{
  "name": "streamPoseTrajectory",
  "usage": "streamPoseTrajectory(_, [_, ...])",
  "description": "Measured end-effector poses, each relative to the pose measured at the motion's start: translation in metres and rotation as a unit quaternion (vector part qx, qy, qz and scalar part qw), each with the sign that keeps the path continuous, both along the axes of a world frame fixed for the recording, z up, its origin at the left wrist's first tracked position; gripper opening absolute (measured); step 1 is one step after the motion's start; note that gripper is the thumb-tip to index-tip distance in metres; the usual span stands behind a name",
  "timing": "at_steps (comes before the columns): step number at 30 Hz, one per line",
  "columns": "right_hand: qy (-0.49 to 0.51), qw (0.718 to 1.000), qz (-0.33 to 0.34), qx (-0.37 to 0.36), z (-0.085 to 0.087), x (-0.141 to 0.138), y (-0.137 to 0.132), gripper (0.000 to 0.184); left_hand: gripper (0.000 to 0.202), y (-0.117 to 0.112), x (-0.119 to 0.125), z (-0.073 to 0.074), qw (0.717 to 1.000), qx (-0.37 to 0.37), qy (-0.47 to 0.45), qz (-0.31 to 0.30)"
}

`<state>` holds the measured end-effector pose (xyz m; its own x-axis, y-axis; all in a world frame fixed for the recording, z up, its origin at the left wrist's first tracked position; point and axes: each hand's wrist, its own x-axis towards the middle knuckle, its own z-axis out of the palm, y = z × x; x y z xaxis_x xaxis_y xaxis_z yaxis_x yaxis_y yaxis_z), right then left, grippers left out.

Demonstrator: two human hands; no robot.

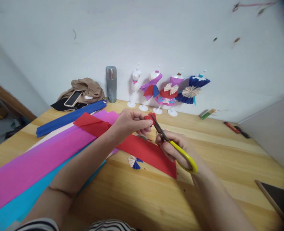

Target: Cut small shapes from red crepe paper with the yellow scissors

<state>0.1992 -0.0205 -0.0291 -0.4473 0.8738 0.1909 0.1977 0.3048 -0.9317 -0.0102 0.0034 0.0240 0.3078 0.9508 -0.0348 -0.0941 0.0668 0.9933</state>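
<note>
My left hand (134, 122) pinches a small piece of red paper (150, 118) between thumb and fingers, above the table. In my right hand (172, 144) is a pair of scissors (180, 152) with yellow handles and dark blades, the blade tips at the red piece. Whether the blades are apart is hard to make out. Below both hands lies a long strip of red paper (146, 150) slanting across the wood. A small pleated fan of cream and blue paper (135, 162) rests in front of it. A roll of tape, it seems, is partly hidden behind my hands.
Pink (45, 150) and blue paper sheets (70, 118) cover the table's left. Several small dress forms (172, 89) in paper outfits stand along the wall, beside a grey flask (111, 84). A phone (73, 98) lies by brown cloth (89, 88). A glue stick (207, 114) is at right.
</note>
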Motion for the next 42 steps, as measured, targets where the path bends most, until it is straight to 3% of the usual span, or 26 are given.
streamPoseTrajectory(6, [0.006,1.000,-0.007,0.001,-0.0010,-0.0003,0.0000,0.041,0.014,-0.0013,0.0049,-0.0003,0.999,0.003,-0.011,0.037])
streamPoseTrajectory(14, [0.004,1.000,-0.006,0.005,-0.0003,-0.0010,-0.0008,0.043,0.020,-0.0008,0.0033,0.0012,1.000,-0.007,0.016,-0.020])
streamPoseTrajectory(25, [-0.003,1.000,0.012,0.013,-0.0002,-0.0023,-0.0005,0.045,0.022,0.0020,0.0007,-0.0053,1.000,0.012,0.007,-0.023])
streamPoseTrajectory(42, [-0.009,1.000,0.008,0.001,-0.0033,-0.0002,0.0003,0.044,0.025,-0.0008,0.0049,0.0000,0.998,0.013,0.057,-0.002])
